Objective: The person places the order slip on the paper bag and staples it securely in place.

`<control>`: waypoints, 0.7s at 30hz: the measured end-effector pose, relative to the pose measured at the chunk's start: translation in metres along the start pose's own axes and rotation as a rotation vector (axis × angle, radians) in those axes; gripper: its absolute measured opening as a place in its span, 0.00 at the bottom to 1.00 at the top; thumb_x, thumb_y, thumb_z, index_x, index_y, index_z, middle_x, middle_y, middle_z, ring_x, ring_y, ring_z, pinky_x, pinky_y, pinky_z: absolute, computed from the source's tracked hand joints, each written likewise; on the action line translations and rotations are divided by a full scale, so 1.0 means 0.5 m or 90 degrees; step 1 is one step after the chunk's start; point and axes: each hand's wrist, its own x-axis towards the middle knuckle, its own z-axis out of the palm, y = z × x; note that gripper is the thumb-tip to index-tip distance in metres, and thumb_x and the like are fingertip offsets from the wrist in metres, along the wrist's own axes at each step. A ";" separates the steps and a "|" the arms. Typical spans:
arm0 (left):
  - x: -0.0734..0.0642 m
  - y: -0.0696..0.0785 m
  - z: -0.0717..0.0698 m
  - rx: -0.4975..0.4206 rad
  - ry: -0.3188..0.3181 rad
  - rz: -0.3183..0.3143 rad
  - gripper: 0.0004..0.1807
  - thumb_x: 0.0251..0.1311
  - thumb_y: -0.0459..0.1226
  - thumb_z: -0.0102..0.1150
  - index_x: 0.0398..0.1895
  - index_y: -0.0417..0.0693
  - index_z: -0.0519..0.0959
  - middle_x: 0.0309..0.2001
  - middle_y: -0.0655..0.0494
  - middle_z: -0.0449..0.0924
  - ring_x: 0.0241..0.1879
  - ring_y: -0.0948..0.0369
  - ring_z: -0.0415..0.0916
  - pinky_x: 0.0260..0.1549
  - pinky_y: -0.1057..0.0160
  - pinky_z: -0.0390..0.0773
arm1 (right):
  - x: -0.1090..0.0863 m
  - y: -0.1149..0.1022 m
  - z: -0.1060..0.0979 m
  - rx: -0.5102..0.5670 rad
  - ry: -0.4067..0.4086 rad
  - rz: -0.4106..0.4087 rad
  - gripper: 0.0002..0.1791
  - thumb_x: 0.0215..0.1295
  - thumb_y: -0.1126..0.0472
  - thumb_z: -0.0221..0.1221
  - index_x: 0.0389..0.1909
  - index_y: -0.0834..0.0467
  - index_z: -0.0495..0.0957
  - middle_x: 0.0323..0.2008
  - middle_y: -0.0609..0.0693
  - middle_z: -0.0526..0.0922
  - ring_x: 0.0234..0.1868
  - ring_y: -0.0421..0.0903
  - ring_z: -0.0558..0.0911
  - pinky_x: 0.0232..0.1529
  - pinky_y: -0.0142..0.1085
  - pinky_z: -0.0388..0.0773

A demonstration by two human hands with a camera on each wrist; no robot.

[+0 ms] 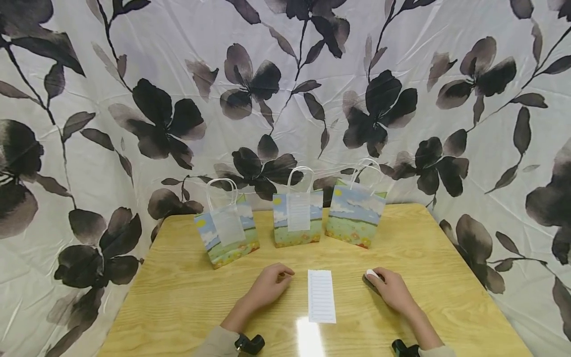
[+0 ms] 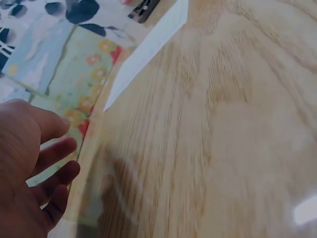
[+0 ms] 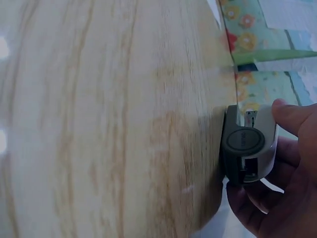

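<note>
In the right wrist view, a small white and dark grey stapler [image 3: 245, 141] sits at the fingertips of my right hand [image 1: 394, 290]. The thumb lies on its white top and the other fingers curl along its far side. The head view shows the stapler [image 1: 370, 281] low at the table surface. My left hand [image 1: 269, 285] holds nothing; its fingers are loosely bent just left of a lined paper slip [image 1: 321, 297]. That slip lies flat on the table between both hands. In the left wrist view, the left hand [image 2: 29, 153] has its fingers apart.
Three paper gift bags stand along the back of the wooden table [image 1: 178, 297]: left bag [image 1: 209, 238], middle bag [image 1: 281, 225] and right bag [image 1: 356, 218]. White slips hang on the left and middle ones. A floral curtain [image 1: 330, 99] rises behind.
</note>
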 end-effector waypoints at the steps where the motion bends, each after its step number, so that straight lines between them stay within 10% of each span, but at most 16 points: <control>1: 0.008 0.000 0.007 0.008 -0.002 0.004 0.09 0.69 0.37 0.56 0.48 0.47 0.82 0.46 0.61 0.79 0.46 0.60 0.77 0.45 0.57 0.77 | 0.001 0.000 -0.003 0.001 -0.002 0.002 0.15 0.72 0.54 0.57 0.47 0.62 0.81 0.39 0.51 0.84 0.39 0.46 0.81 0.40 0.44 0.78; 21: 0.129 0.039 0.074 0.170 -0.068 -0.010 0.16 0.56 0.41 0.70 0.46 0.44 0.85 0.38 0.59 0.79 0.38 0.62 0.76 0.38 0.62 0.76 | 0.015 -0.001 -0.056 0.015 -0.155 -0.003 0.16 0.70 0.53 0.58 0.44 0.64 0.79 0.38 0.51 0.82 0.37 0.49 0.82 0.33 0.41 0.79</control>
